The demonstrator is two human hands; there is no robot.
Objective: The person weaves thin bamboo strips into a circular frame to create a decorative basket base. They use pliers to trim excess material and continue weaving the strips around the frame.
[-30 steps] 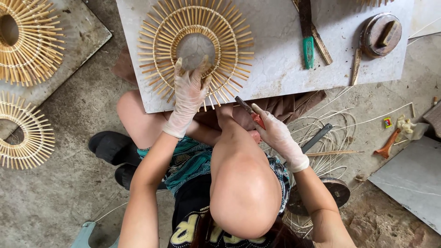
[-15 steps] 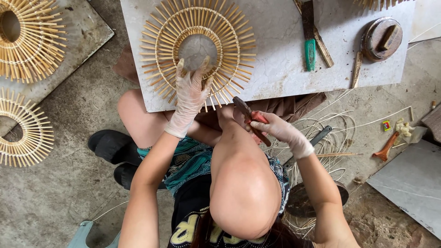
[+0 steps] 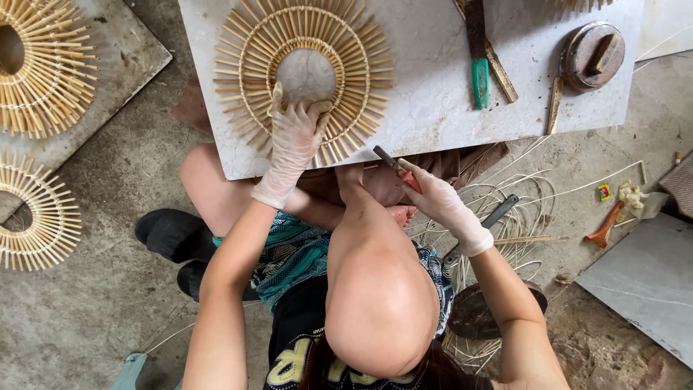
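Gloved left hand presses its fingers flat on the bamboo sunburst ring's inner rim, atop the desk. Right hand is closed around red-handled cutters just off the desk's near edge, wrist bent inward.

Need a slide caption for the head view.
Gloved left hand presses a round bamboo-stick frame on a stone slab; right hand holds red-handled cutters.

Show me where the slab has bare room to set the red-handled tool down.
The slab is bare between the bamboo ring and the green-handled knife, and along its near edge below the round metal weight. It is crowded under the left hand and around the right hand holding the red-handled tool.
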